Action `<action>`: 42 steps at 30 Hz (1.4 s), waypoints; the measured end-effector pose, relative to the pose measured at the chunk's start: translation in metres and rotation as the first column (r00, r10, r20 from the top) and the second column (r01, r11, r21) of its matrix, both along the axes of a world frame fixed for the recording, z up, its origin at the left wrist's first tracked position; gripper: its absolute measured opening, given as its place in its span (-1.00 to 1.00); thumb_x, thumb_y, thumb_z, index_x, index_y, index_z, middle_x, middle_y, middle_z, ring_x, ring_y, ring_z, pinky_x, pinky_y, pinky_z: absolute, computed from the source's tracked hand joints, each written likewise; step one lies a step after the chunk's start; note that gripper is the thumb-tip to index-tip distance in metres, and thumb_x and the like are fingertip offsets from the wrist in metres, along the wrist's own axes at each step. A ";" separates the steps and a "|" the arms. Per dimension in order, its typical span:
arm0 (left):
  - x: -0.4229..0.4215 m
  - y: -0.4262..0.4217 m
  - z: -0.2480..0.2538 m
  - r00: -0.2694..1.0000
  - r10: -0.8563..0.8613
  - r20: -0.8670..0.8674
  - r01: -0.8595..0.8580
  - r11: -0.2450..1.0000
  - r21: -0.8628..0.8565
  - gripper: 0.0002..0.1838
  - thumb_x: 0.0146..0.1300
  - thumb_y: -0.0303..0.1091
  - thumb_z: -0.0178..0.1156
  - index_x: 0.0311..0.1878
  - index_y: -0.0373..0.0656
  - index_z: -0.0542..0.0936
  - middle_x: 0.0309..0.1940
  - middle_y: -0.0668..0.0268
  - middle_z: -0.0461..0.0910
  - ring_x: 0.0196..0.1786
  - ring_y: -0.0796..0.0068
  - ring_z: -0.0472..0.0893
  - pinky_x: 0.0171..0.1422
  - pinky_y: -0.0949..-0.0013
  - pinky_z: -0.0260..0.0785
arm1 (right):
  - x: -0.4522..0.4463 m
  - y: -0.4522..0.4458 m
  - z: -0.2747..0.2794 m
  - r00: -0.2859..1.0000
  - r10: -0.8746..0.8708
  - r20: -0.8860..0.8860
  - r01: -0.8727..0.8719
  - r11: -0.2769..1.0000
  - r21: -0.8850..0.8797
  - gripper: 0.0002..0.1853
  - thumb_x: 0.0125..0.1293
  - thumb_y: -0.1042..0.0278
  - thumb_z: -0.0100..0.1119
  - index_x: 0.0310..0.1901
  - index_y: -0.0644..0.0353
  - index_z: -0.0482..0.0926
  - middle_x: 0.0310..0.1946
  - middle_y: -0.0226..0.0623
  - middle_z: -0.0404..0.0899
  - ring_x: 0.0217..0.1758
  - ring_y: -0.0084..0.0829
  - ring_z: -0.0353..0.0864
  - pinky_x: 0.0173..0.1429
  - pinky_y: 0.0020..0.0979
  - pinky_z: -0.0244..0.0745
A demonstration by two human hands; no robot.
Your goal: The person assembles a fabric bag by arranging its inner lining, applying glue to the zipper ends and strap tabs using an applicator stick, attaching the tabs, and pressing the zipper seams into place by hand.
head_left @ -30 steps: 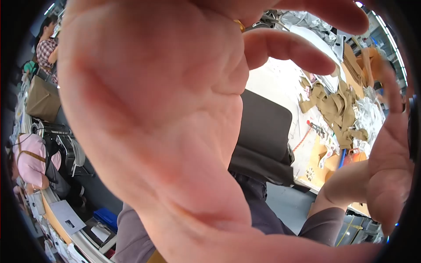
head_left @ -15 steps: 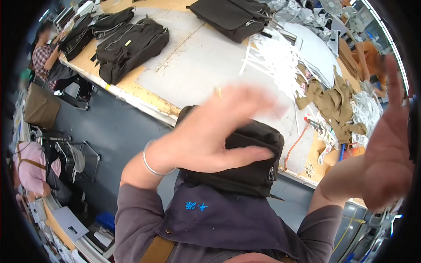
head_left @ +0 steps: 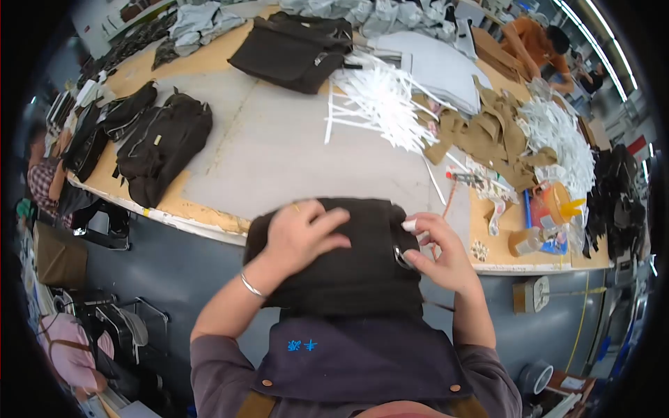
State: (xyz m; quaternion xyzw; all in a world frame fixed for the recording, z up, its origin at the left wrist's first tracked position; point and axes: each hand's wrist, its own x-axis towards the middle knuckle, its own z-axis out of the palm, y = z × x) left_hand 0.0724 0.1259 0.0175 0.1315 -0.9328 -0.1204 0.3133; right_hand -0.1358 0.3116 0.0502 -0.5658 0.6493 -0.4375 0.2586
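Observation:
A dark brown fabric bag lies in front of my body at the table's near edge. My left hand rests over its left part, fingers spread and slightly blurred, holding nothing I can see. At the bag's right side is my right hand, with thumb and index finger apart. Its thumb is beside a silver metal clasp on the bag, and something white covers an index fingertip. Whether these fingers touch the fabric, I cannot tell.
Other dark bags lie on the worktable, another dark bag farther back. White strips, brown fabric scraps and an orange bottle lie rightward. Co-workers sit left; a person in orange is at the far right.
Both hands have come down to the bag: the left from raised above it, the right from far out at the right. My view has turned rightward.

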 end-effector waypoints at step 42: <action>-0.070 0.045 0.034 0.912 -0.156 -0.380 0.355 -0.166 0.920 -0.77 0.14 -0.32 0.34 -0.31 -0.24 0.51 -0.44 0.53 0.45 -0.34 0.76 0.39 -0.26 0.59 0.28 | 0.025 -0.064 -0.015 0.919 -0.165 0.358 0.340 0.790 -0.510 -0.23 0.45 -0.18 -0.65 -0.12 0.31 0.56 -0.05 -0.27 0.31 0.01 -0.41 0.26 0.24 -0.34 0.10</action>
